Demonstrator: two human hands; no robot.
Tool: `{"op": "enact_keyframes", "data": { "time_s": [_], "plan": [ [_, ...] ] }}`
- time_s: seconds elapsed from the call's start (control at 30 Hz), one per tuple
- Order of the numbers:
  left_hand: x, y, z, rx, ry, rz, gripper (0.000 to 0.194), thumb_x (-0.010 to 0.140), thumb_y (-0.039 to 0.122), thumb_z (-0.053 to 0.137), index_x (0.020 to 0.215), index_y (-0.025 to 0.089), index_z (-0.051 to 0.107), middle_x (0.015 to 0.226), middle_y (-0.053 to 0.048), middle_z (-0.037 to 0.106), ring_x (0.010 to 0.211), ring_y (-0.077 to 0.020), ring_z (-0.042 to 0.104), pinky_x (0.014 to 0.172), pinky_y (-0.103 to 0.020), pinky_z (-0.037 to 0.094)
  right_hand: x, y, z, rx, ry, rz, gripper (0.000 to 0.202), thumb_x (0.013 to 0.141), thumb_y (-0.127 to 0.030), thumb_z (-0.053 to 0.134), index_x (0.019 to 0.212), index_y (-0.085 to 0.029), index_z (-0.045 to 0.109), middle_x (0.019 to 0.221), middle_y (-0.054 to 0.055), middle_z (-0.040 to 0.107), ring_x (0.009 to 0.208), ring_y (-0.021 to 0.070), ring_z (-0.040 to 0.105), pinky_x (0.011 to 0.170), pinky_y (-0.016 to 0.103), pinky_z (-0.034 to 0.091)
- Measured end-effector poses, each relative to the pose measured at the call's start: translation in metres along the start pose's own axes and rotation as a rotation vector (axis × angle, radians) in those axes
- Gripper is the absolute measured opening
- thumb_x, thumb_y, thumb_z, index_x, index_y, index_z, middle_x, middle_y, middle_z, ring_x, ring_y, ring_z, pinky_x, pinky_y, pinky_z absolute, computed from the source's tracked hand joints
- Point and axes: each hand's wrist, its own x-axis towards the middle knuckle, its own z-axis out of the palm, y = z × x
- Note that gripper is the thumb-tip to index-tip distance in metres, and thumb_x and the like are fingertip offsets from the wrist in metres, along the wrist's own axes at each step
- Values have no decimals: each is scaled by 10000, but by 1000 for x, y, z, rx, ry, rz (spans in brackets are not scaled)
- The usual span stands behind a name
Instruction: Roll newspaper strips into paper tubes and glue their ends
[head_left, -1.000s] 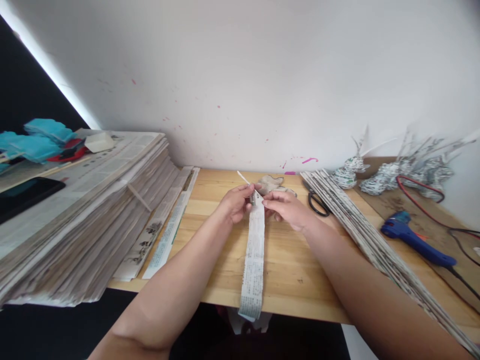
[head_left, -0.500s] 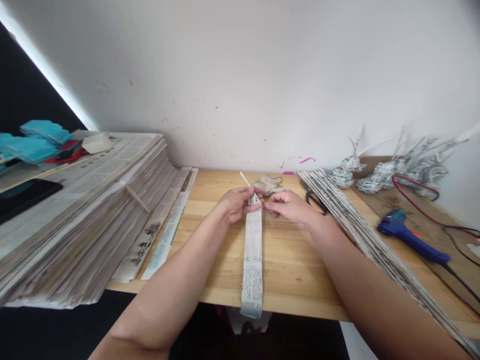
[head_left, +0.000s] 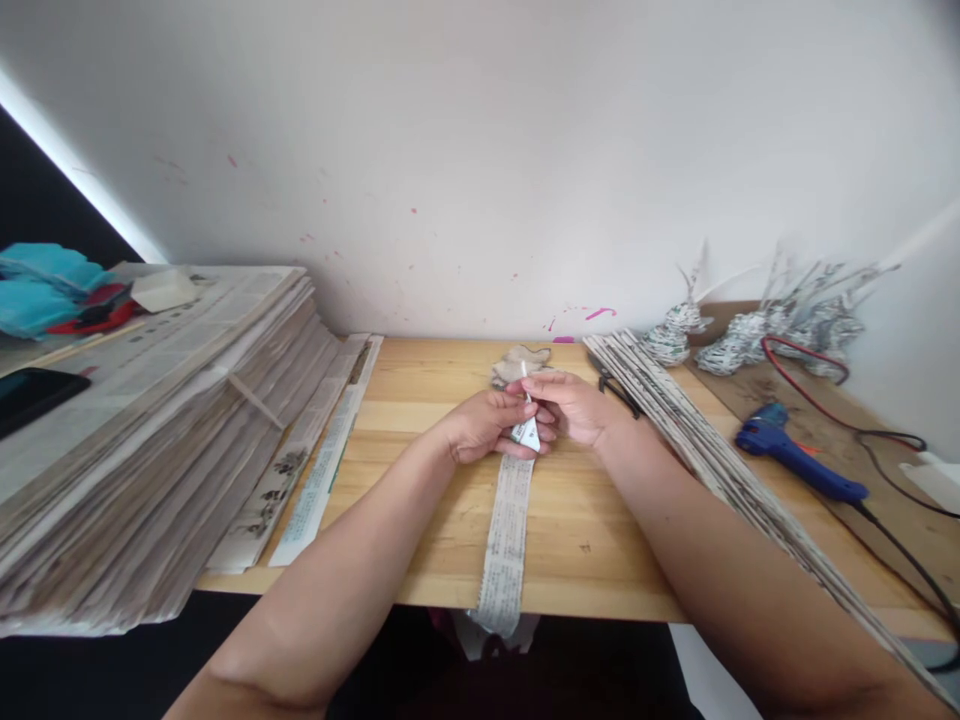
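Note:
A long newspaper strip (head_left: 508, 545) runs from between my hands down over the front edge of the table. Its upper end is rolled slantwise about a thin white stick or paper tip that pokes up above my fingers. My left hand (head_left: 491, 425) pinches the folded, triangular part of the strip. Closed around the upper rolled end, my right hand (head_left: 570, 405) touches the left at the fingertips. A crumpled beige cloth (head_left: 517, 362) lies just behind both hands.
Stacked newspaper (head_left: 247, 420) rises on the left, beside loose cut strips (head_left: 322, 480). To the right lie rolled paper sticks (head_left: 697, 440), partly covered black scissors (head_left: 624, 395) and a blue glue gun (head_left: 799, 455) with its cord. Woven paper figures (head_left: 739, 340) stand at the back right.
My right hand has come in from the right and now grips the rolled end. The strip's folded part has turned and sits slightly lower. The whole view has shifted slightly.

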Motion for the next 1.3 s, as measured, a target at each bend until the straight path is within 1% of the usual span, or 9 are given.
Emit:
{"op": "enact_keyframes", "data": {
  "time_s": [0.2, 0.43, 0.63, 0.83, 0.9, 1.03, 1.13, 1.2, 1.3],
  "plan": [
    [0, -1, 3, 80, 5, 18, 359, 781, 390, 711, 992, 99, 712, 924, -169, 729, 801, -191, 702, 684, -283, 567, 0, -2, 5, 10, 127, 19, 388, 635, -400, 806, 870, -125, 665, 433, -49, 516, 307, 101, 437, 297, 222, 344],
    [1, -3, 3, 134, -19, 28, 364, 790, 411, 697, 994, 111, 710, 911, -158, 727, 833, -194, 695, 692, -279, 561, 3, 0, 5, -20, 169, -15, 369, 613, -428, 834, 674, -164, 584, 436, -46, 516, 301, 77, 408, 290, 205, 279],
    [-2, 0, 2, 115, -46, 28, 414, 740, 446, 735, 967, 101, 704, 914, -171, 722, 834, -214, 693, 708, -304, 560, 1, -3, -3, -78, 68, 2, 423, 683, -457, 783, 945, -137, 689, 490, -25, 568, 356, 92, 467, 344, 212, 356],
    [-1, -3, 2, 151, -27, 24, 409, 707, 438, 763, 927, 98, 708, 898, -165, 723, 836, -206, 694, 721, -304, 551, 5, 0, -3, -68, 206, -43, 348, 607, -433, 834, 654, -157, 627, 436, -52, 498, 334, 52, 388, 323, 192, 230],
    [0, -3, 1, 146, -25, 24, 406, 712, 441, 759, 926, 100, 708, 888, -162, 724, 828, -205, 695, 720, -306, 552, 5, 1, -2, -88, 208, -49, 356, 632, -466, 812, 683, -158, 641, 446, -50, 504, 336, 54, 388, 326, 198, 231],
    [0, -3, 1, 131, -22, 25, 392, 729, 431, 748, 947, 108, 707, 889, -158, 727, 824, -200, 694, 710, -294, 552, 2, -1, -3, -144, 104, -29, 395, 701, -493, 756, 877, -145, 693, 498, -23, 570, 366, 76, 451, 351, 205, 288],
    [0, -3, 1, 135, -38, 32, 381, 744, 417, 740, 965, 109, 707, 908, -162, 728, 845, -204, 694, 727, -303, 554, 2, -2, -1, -129, 156, -32, 343, 644, -441, 811, 672, -159, 619, 446, -46, 519, 348, 56, 403, 339, 193, 251],
    [0, -4, 2, 149, -44, 29, 373, 748, 415, 737, 957, 107, 708, 908, -165, 728, 850, -208, 694, 737, -312, 555, 3, -2, 1, -106, 215, -29, 397, 608, -430, 834, 578, -174, 533, 421, -64, 478, 328, 43, 357, 325, 192, 220],
    [0, -3, 2, 156, -34, 19, 371, 743, 421, 739, 930, 102, 707, 882, -165, 730, 823, -207, 696, 727, -313, 556, 2, -2, 2, -111, 216, -26, 392, 623, -483, 811, 633, -171, 574, 431, -61, 485, 323, 47, 359, 324, 198, 225]
  ]
}}
